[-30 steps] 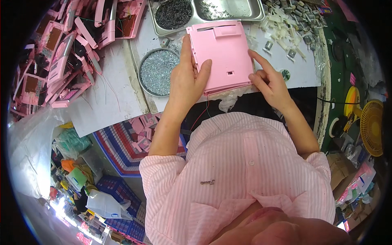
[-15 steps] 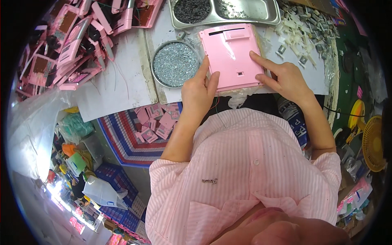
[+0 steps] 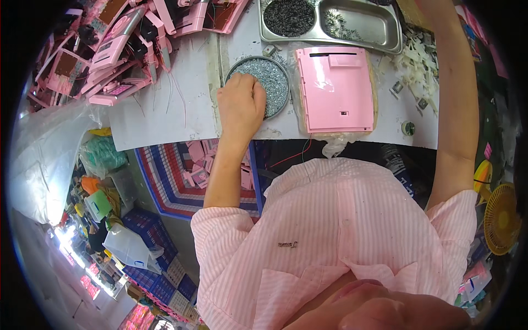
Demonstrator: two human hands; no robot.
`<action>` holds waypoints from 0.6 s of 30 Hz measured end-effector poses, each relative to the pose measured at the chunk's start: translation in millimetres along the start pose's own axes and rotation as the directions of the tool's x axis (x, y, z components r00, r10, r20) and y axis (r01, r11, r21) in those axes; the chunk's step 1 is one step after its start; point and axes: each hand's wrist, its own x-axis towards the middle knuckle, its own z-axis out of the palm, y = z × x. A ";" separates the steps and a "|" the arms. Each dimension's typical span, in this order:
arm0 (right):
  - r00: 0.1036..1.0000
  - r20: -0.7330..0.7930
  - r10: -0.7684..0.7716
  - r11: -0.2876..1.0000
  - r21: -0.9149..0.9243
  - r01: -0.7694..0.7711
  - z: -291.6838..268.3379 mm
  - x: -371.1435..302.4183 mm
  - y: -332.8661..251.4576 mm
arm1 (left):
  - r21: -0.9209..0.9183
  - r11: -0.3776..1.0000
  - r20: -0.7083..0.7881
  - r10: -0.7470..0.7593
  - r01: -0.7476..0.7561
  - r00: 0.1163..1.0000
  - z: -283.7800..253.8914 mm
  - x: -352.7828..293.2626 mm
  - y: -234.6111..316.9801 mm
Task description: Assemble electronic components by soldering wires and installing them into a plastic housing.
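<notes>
A round metal dish (image 3: 287, 88) holds a heap of small silvery screws (image 3: 273, 78). My left hand (image 3: 241, 104) reaches over the dish's left side, fingers curled down at the screws. Those fingers look closed, but their tips are hidden, and so is anything they pinch. To the right of the dish lies a pink plastic casing (image 3: 335, 91) on a plastic-wrapped pad (image 3: 375, 82), with neither hand on it. Thin wires (image 3: 307, 146) hang from the casing's near edge. My right arm stretches past the upper right edge, so its hand is out of the picture.
Pink part-assembled units (image 3: 110, 60) are piled at the left. A steel tray (image 3: 397, 38) with dark screws stands at the back. Pale plastic and metal pieces (image 3: 415, 66) lie at right, near a small round green-topped part (image 3: 408, 128). A striped basket (image 3: 170, 192) of pink parts sits below.
Both hands have left the pink casing. My left hand moved left to the screw dish; my right reached up and out of view. A small round green-topped part now shows right of the casing.
</notes>
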 end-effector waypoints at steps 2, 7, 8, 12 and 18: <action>0.996 0.061 0.071 0.994 -0.093 -0.065 17.3 -12.3 -14.1 | -0.100 0.995 0.053 0.012 -0.006 0.999 -4.7 -3.0 3.7; 0.967 0.238 -0.092 0.854 0.517 -0.046 54.3 -79.1 -0.7 | -0.224 0.934 -0.059 0.273 -0.280 0.960 -1.4 3.7 60.8; 0.972 0.230 -0.053 0.810 0.579 -0.093 62.2 -103.6 -3.3 | -0.267 0.918 -0.082 0.283 -0.295 0.956 -0.1 2.7 72.7; 0.948 0.214 -0.237 0.803 0.592 0.067 81.2 -138.2 -18.7 | -0.500 0.848 0.032 0.220 -0.175 0.975 9.4 -1.5 94.1; 0.968 0.154 -0.199 0.866 0.490 0.100 83.6 -147.8 -19.7 | -0.562 0.821 0.058 0.164 -0.103 0.985 10.9 -4.6 99.9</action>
